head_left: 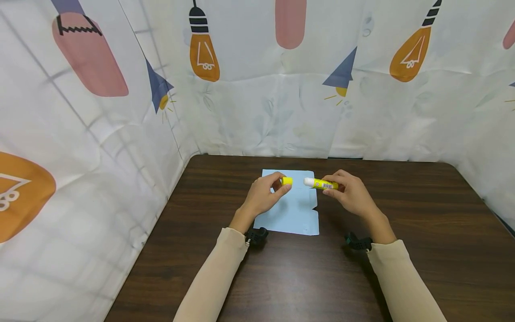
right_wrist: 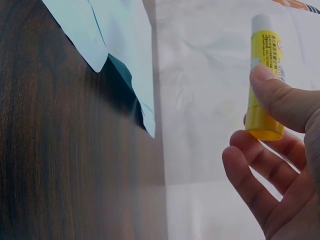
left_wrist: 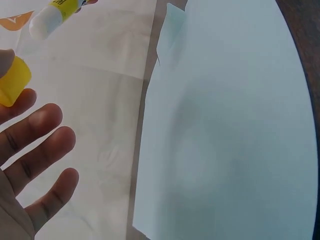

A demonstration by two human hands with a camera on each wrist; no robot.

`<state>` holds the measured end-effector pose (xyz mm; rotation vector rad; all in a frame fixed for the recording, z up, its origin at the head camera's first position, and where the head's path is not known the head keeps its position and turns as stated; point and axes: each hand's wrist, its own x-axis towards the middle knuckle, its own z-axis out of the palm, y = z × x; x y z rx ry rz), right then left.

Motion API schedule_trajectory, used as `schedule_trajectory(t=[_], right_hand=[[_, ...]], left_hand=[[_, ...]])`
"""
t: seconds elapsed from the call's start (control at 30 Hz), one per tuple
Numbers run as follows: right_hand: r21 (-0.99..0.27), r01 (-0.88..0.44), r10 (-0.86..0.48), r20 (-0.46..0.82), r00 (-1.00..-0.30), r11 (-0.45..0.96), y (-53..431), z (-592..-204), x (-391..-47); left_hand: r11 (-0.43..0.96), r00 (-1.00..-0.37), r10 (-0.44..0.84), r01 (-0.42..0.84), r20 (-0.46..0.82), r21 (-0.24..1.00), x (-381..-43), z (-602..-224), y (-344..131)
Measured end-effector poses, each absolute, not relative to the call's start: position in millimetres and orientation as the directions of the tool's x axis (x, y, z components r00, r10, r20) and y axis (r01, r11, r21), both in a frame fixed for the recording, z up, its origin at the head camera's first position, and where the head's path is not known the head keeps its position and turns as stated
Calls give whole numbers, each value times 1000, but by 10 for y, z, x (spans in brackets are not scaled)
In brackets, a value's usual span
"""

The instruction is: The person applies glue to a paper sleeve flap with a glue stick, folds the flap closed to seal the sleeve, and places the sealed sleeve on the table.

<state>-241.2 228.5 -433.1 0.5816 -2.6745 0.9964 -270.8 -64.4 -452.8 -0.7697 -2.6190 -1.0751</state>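
Note:
My left hand (head_left: 262, 193) pinches a yellow cap (head_left: 287, 180) between thumb and index finger; in the left wrist view its other fingers (left_wrist: 47, 147) spread away from the cap (left_wrist: 16, 82). My right hand (head_left: 351, 191) grips a yellow glue stick (head_left: 325, 184), its white end pointing left toward the cap with a gap between them. The right wrist view shows the thumb pressed on the glue stick's (right_wrist: 265, 55) labelled barrel. Below both hands lies a light blue paper piece (head_left: 295, 219) with notched flaps along its right side.
The dark wooden table (head_left: 306, 277) carries the blue paper near its far side. A white curtain (head_left: 257, 116) printed with bulbs and lamps hangs behind and to the left. Black straps (head_left: 257, 235) circle both wrists below beige sleeves (head_left: 215, 275).

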Motion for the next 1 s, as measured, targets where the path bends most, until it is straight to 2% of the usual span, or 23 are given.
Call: schedule_trajectory(t=[1.0], right_hand=[[-573, -415, -264, 330, -906, 706, 2297, -4358, -2427]], left_hand=[[638, -861, 297, 500, 412, 585, -2736, -4496, -746]])
